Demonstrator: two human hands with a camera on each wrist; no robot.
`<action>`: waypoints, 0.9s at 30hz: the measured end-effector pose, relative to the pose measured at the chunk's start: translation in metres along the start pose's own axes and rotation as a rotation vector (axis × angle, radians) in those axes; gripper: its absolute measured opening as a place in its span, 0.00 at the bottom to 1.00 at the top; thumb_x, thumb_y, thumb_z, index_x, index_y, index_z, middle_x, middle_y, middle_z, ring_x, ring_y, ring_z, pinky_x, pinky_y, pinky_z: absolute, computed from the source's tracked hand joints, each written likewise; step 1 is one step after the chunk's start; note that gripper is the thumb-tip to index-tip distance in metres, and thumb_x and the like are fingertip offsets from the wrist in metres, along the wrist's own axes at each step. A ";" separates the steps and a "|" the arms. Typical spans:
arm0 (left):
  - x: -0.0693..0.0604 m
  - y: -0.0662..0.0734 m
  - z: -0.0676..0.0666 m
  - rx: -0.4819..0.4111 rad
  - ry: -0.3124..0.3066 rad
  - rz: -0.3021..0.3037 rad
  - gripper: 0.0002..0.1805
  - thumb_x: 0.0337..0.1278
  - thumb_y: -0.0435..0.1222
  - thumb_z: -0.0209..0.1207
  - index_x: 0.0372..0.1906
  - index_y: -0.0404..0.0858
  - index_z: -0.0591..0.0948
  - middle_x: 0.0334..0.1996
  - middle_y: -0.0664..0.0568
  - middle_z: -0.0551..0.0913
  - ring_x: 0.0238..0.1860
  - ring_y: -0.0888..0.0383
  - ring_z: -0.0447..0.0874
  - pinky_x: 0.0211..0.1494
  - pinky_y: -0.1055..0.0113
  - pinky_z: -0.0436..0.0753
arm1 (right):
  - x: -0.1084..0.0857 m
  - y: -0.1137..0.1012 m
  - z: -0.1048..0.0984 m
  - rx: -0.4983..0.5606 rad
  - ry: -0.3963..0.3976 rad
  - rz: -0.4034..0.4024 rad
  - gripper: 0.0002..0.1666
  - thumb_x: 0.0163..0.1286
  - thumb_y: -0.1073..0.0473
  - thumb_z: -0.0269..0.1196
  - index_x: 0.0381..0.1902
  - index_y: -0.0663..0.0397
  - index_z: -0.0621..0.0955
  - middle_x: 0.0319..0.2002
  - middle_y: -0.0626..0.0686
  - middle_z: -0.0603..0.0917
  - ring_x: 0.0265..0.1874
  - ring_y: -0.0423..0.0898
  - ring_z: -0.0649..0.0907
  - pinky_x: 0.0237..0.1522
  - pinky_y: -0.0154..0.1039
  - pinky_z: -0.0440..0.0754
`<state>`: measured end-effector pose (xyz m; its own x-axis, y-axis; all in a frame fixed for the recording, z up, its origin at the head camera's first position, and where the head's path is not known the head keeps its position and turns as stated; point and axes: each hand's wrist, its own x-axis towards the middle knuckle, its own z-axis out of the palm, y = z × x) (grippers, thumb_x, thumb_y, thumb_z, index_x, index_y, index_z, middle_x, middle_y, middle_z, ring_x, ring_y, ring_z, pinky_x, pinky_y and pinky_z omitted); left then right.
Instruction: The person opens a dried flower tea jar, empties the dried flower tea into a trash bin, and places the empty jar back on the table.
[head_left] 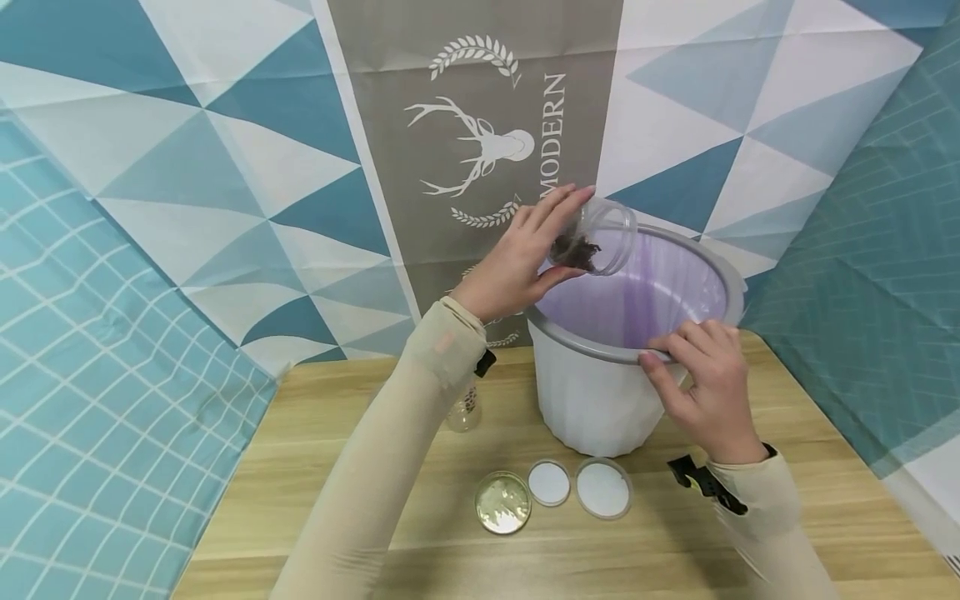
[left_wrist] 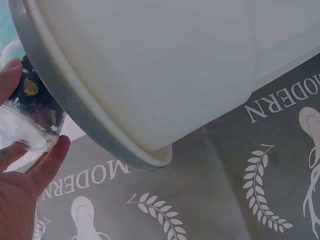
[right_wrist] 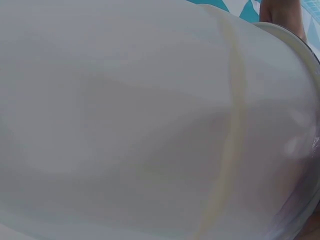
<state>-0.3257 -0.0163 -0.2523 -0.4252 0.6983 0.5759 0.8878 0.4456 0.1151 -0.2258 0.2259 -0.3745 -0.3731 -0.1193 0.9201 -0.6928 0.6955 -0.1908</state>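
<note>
My left hand (head_left: 517, 254) grips a clear jar (head_left: 611, 237), tipped on its side with its mouth facing right over the bin. Dark, crumbly dried bits (head_left: 576, 252) lie inside the jar; the left wrist view also shows yellowish and reddish pieces (left_wrist: 31, 88) among them. A white bin (head_left: 600, 400) with a grey rim stands below, a purplish bag lining its inside. My right hand (head_left: 705, 387) holds the near right part of that rim, thumb outside. In the right wrist view the bin wall (right_wrist: 125, 120) fills most of the picture, hiding the right fingers.
In front of the bin lie a gold lid (head_left: 503, 502) and two white round lids (head_left: 549, 483). A clear bottle (head_left: 465, 412) stands left of the bin, partly behind my left forearm. Patterned cloth (head_left: 285, 167) hangs behind the wooden table (head_left: 322, 467).
</note>
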 end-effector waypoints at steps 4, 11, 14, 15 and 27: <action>0.002 0.000 0.000 0.016 -0.010 0.006 0.45 0.67 0.43 0.66 0.82 0.38 0.56 0.80 0.43 0.58 0.75 0.47 0.63 0.75 0.57 0.65 | 0.000 0.001 0.000 -0.001 0.001 0.001 0.32 0.78 0.38 0.56 0.26 0.57 0.85 0.22 0.52 0.77 0.28 0.50 0.70 0.41 0.45 0.60; 0.001 0.001 0.001 0.033 -0.050 -0.001 0.45 0.68 0.42 0.66 0.82 0.39 0.57 0.81 0.43 0.58 0.70 0.45 0.67 0.70 0.57 0.70 | 0.000 0.001 0.000 0.001 0.001 0.002 0.32 0.78 0.38 0.56 0.26 0.57 0.85 0.22 0.52 0.77 0.28 0.50 0.69 0.41 0.45 0.60; 0.001 0.001 0.001 0.027 -0.051 0.002 0.45 0.68 0.42 0.66 0.82 0.39 0.56 0.81 0.43 0.58 0.69 0.44 0.67 0.70 0.57 0.70 | 0.000 0.000 0.000 0.001 0.005 -0.001 0.32 0.79 0.38 0.56 0.26 0.57 0.85 0.22 0.52 0.77 0.28 0.50 0.69 0.41 0.46 0.60; 0.001 0.001 0.001 0.026 -0.048 0.005 0.45 0.68 0.42 0.66 0.82 0.39 0.56 0.81 0.43 0.58 0.70 0.45 0.67 0.71 0.57 0.70 | 0.001 0.000 0.000 0.001 0.007 -0.002 0.32 0.79 0.38 0.56 0.26 0.57 0.85 0.22 0.52 0.77 0.28 0.50 0.69 0.41 0.46 0.60; 0.001 0.000 0.002 0.025 -0.024 0.017 0.45 0.67 0.43 0.66 0.82 0.40 0.58 0.80 0.45 0.59 0.73 0.46 0.66 0.72 0.59 0.68 | 0.001 0.001 0.000 0.005 0.011 -0.003 0.32 0.78 0.38 0.56 0.25 0.57 0.85 0.21 0.51 0.75 0.27 0.49 0.68 0.41 0.45 0.59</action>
<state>-0.3263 -0.0140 -0.2529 -0.4147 0.7191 0.5576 0.8903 0.4472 0.0854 -0.2266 0.2259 -0.3742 -0.3647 -0.1136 0.9242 -0.6971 0.6914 -0.1900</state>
